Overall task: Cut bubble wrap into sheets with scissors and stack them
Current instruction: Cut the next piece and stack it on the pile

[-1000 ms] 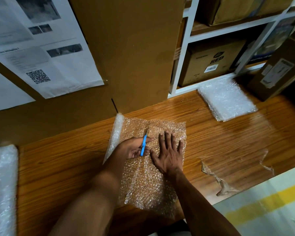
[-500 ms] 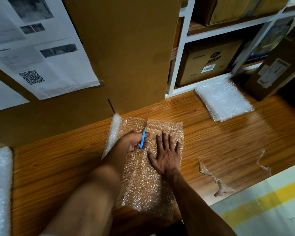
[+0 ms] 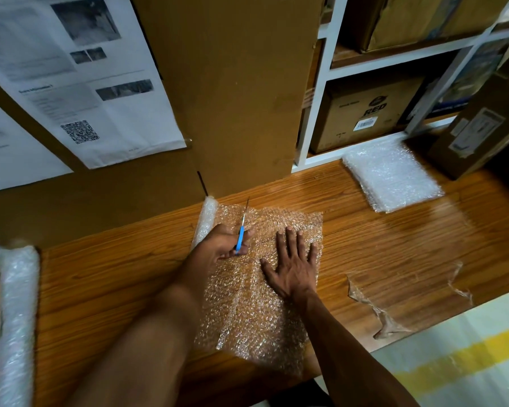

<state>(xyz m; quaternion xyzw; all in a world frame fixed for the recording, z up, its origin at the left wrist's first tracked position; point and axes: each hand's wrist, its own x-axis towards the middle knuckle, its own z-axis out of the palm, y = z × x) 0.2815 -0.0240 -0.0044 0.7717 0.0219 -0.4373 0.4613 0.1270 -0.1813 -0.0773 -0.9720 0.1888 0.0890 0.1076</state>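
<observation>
The left hand [image 3: 222, 243] is gripping the scissors [image 3: 241, 235], blades pointing far along the bubble wrap [image 3: 256, 289] on the desk [image 3: 100, 277]; the right hand [image 3: 294, 265] is pressing it flat, fingers spread.

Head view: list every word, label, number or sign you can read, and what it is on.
"RED": cardboard box on the shelf.
Barcode label on that box: too small.
Posters with a QR code: text blurred.
Label on the leaning box: blurred.
</observation>
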